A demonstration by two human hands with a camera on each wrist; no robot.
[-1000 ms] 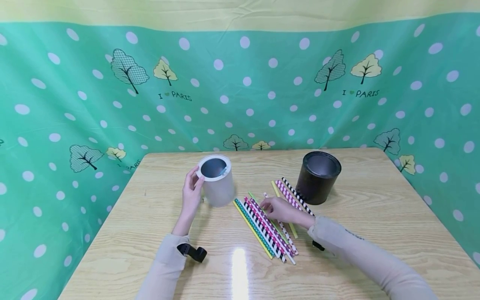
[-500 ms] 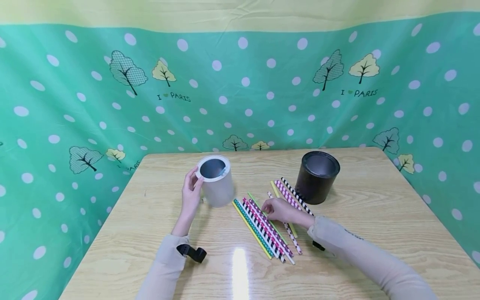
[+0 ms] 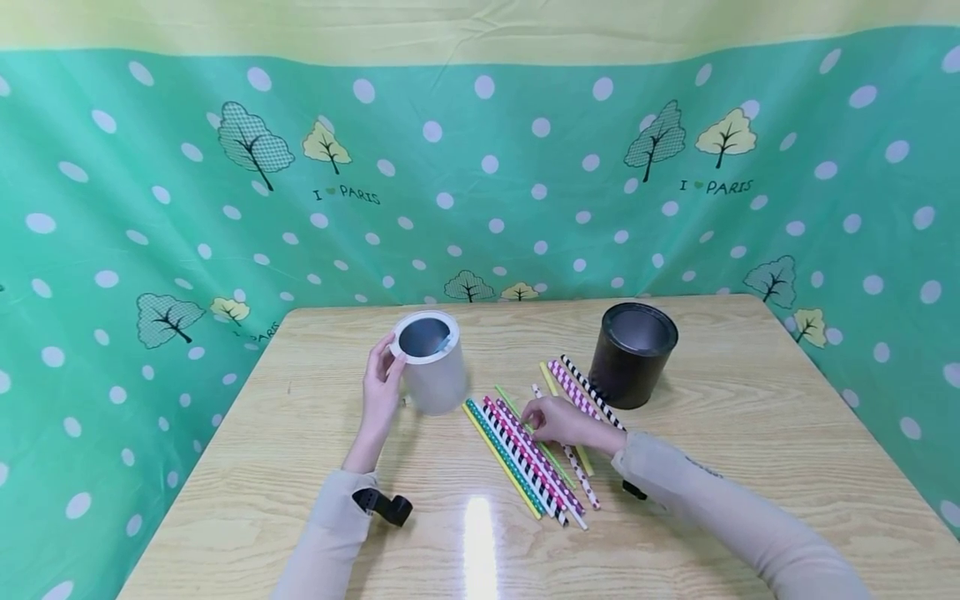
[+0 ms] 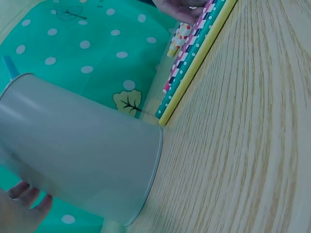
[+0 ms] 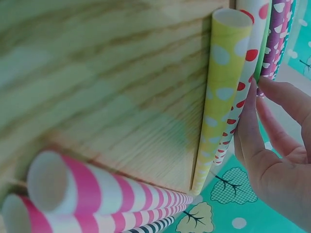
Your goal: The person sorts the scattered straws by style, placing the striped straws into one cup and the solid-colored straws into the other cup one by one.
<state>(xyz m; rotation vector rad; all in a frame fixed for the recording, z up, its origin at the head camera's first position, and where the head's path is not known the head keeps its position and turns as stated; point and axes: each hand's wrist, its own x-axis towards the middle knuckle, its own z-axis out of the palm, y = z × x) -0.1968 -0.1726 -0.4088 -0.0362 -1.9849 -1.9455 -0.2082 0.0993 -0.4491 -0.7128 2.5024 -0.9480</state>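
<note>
Row of patterned straws (image 3: 521,461): laid side by side on bench (image 3: 285,433), presumably to keep them orderly. Right hand (image 3: 558,421): fingers narrow, pinching green straw (image 3: 554,460) beside that row; red-spotted straw (image 3: 583,479) just beside. Left hand (image 3: 381,390): fingers parted widely, curved round white container (image 3: 437,383) near its rim, probably steadying it upright. Black container (image 3: 628,371): upright, unheld, right of straws.
</note>
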